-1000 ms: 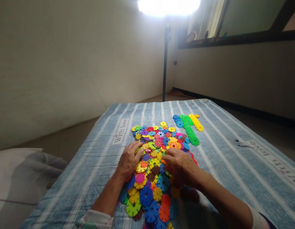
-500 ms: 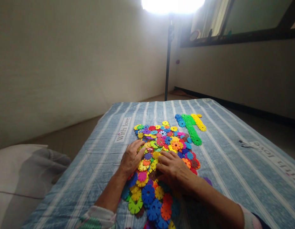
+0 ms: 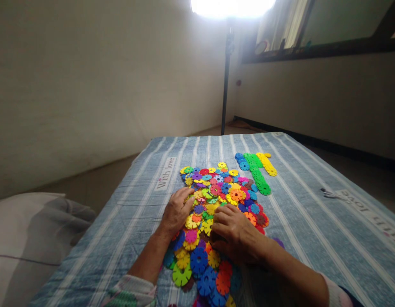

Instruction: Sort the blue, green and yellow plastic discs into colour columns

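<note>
While both hands lie flat on the pile of plastic snowflake discs [image 3: 213,213] mid-bed, left hand [image 3: 178,211] covers its 9 o'clock edge, fingers spread, gripping nothing; right hand [image 3: 235,230] at 4 o'clock, fingers curled, grip unclear. Notched flat discs, glossy. Sorted green row [image 3: 258,175] at 1 o'clock. Striped bedsheet [image 3: 312,204], soft cotton.

A blue striped bed cover [image 3: 312,204] fills the lower frame — a pile of coloured discs [image 3: 213,213] at centre, sorted disc rows [image 3: 256,168] just beyond.
</note>
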`<action>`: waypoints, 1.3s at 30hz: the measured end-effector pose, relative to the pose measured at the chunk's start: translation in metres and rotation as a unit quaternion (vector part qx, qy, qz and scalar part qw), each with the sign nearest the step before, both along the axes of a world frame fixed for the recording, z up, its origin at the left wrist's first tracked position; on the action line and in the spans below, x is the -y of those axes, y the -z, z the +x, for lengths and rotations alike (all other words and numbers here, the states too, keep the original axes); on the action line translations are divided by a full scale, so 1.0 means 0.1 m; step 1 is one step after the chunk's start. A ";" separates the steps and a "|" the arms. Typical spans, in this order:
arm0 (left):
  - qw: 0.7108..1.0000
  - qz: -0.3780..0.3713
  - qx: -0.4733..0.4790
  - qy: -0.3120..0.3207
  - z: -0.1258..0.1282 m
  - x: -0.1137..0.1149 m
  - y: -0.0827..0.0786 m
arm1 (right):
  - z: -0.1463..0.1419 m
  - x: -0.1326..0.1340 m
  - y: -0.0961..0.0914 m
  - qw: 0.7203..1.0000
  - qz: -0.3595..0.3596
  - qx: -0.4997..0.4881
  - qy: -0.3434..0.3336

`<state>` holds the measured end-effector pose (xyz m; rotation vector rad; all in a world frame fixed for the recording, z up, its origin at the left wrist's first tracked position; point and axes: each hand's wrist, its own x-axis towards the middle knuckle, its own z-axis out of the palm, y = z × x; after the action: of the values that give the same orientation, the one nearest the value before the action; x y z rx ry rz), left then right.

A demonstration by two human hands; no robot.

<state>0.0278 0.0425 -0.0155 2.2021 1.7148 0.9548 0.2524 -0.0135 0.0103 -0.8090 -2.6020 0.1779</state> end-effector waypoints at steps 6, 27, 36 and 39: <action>1.000 0.005 -0.004 -0.001 0.00 0.00 0.01 | 0.01 0.02 0.00 1.000 -0.002 -0.013 -0.027; 0.997 -0.019 -0.060 0.034 0.06 0.10 -0.10 | 0.05 -0.10 0.22 0.993 0.082 -0.065 0.053; 0.999 0.005 -0.040 0.020 0.02 0.07 -0.06 | 0.05 -0.09 0.22 0.993 0.082 -0.056 0.058; 0.999 0.006 -0.035 0.014 0.01 0.06 -0.06 | 0.05 -0.09 0.22 0.994 0.080 -0.047 0.061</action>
<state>0.0293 0.0361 -0.0098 2.2875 1.7066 0.8940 0.2575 -0.0045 -0.0120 -0.8760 -2.4335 -0.0270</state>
